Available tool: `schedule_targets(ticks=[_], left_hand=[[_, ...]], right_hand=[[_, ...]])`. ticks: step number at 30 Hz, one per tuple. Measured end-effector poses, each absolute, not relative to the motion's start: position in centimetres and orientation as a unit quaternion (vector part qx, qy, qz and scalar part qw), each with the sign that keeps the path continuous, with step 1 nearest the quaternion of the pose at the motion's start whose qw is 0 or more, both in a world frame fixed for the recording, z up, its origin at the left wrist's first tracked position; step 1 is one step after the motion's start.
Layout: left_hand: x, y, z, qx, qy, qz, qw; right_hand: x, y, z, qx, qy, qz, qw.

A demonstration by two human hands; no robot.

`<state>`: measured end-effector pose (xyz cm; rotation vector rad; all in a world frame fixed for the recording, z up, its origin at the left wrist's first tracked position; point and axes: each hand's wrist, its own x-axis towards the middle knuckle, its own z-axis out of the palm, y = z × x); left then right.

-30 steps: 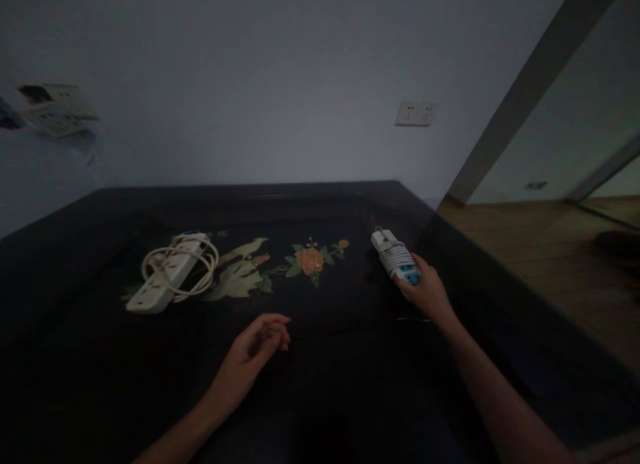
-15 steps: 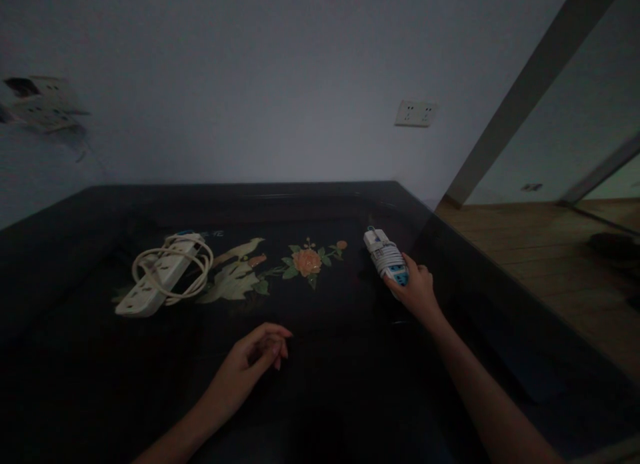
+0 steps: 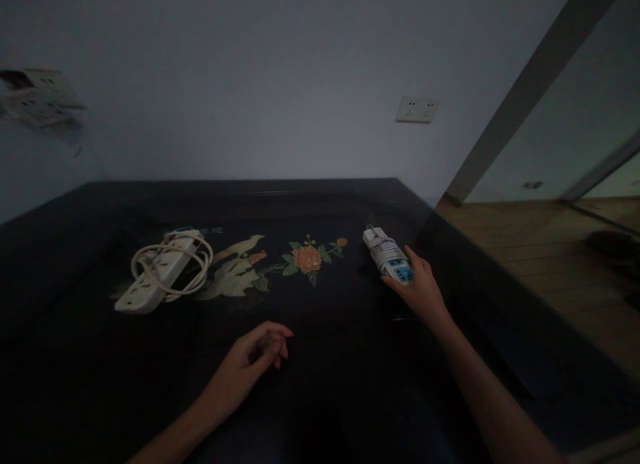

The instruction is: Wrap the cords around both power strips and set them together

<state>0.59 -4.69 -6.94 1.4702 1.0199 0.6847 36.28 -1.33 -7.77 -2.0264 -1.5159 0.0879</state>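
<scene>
My right hand [image 3: 423,292] grips the near end of a white power strip with a blue face [image 3: 387,256], its cord wound around it, lying on the right part of the black table [image 3: 320,397]. My left hand [image 3: 250,364] rests near the table's middle with fingers loosely curled and nothing seen in them. A second, cream power strip [image 3: 155,277] with its cord looped over it lies at the left, far from both hands.
The tabletop carries a painted bird and orange flower [image 3: 306,257] between the two strips. A wall socket [image 3: 417,109] sits on the back wall. Wooden floor [image 3: 560,264] lies beyond the table's right edge. Room light is dim.
My right hand has shifted the blue-faced strip slightly left and farther away. The left hand has barely moved.
</scene>
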Motion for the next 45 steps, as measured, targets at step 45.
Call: schedule_targets(ticks=[45], left_hand=[[-16.6,4.5,-2.5,0.546,0.728,0.39,0.14]], right_hand=[[30.8,-4.8,-5.8,-0.506,-0.819,0.115,0.245]])
